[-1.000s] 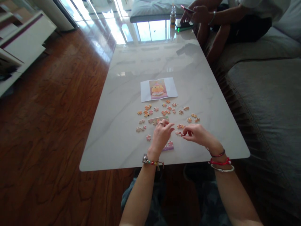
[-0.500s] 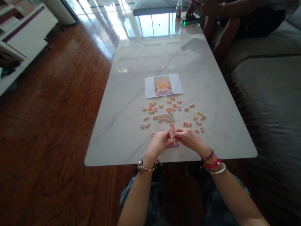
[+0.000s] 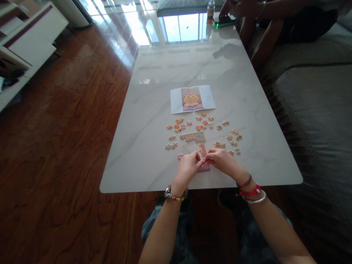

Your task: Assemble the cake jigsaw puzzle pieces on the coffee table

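Observation:
Both my hands meet near the front edge of the white marble table (image 3: 154, 110). My left hand (image 3: 187, 167) and my right hand (image 3: 223, 161) have their fingers curled and pinched onto a pink joined strip of puzzle pieces (image 3: 204, 154) that lies on the table between them. A second joined strip (image 3: 193, 137) lies just beyond. Several loose orange and pink puzzle pieces (image 3: 202, 126) are scattered behind it, and a paper sheet with the reference picture (image 3: 191, 99) lies farther back.
A grey sofa (image 3: 313, 106) runs along the table's right side. Another person (image 3: 272, 22) sits at the far right end with a phone, beside a bottle (image 3: 210, 7) and a green-lit device (image 3: 223, 24). Wood floor and white shelves (image 3: 24, 47) lie to the left.
My hands moved together from apart and closed on the pink strip near the table's front. My head shifted slightly, so the table sits higher and more to the right.

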Action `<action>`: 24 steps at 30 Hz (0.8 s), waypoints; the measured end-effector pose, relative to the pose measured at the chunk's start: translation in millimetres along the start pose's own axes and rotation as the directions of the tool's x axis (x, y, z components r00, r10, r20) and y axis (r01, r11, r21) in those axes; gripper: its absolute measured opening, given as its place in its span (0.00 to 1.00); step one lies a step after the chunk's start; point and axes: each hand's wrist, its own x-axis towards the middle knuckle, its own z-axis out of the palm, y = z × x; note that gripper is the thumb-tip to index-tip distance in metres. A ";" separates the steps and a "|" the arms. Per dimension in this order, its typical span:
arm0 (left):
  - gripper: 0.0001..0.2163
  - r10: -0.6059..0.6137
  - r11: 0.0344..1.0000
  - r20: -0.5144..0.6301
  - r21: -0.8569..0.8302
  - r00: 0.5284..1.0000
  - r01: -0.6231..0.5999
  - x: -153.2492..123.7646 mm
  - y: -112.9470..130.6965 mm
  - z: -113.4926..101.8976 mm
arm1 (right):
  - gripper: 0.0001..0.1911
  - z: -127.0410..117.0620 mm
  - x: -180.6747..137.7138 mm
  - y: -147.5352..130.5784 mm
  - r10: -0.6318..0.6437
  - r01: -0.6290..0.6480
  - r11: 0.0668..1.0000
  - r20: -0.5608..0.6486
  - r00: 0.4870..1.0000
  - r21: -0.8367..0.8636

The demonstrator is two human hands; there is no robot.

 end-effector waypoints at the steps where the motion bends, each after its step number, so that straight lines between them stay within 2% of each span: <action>1: 0.10 -0.024 1.000 -0.005 0.009 1.000 0.024 0.3 0.9 0.8 | 0.08 0.3 0.3 0.4 -0.002 0.002 1.000 0.006 1.000 -0.015; 8: 0.08 -0.132 0.991 0.000 0.033 0.991 0.132 0.3 6.2 2.4 | 0.11 -0.1 -7.9 -7.1 0.017 -0.007 0.989 0.068 0.998 -0.148; 12: 0.06 -0.127 0.991 -0.031 0.048 0.991 0.129 -0.9 7.9 4.1 | 0.12 4.6 -16.7 -27.0 0.116 -0.093 0.948 0.060 0.991 -0.304; 15: 0.05 -0.113 0.993 -0.059 0.026 0.992 0.114 0.4 6.8 6.6 | 0.14 7.9 -19.8 -34.6 0.174 -0.142 0.929 0.063 0.983 -0.342; 18: 0.08 -0.126 0.992 -0.070 -0.025 0.990 0.125 3.7 4.2 8.9 | 0.14 6.2 -19.2 -26.2 0.168 -0.139 0.945 0.076 0.983 -0.296; 21: 0.10 -0.150 0.988 -0.086 -0.041 0.985 0.147 5.1 3.7 10.7 | 0.11 2.7 -13.8 -8.6 0.147 -0.135 0.979 0.069 0.987 -0.151; 24: 0.08 -0.145 0.989 -0.097 -0.014 0.985 0.145 1.9 6.6 12.6 | 0.10 3.9 -3.8 3.5 0.204 -0.204 0.979 -0.104 0.973 0.011</action>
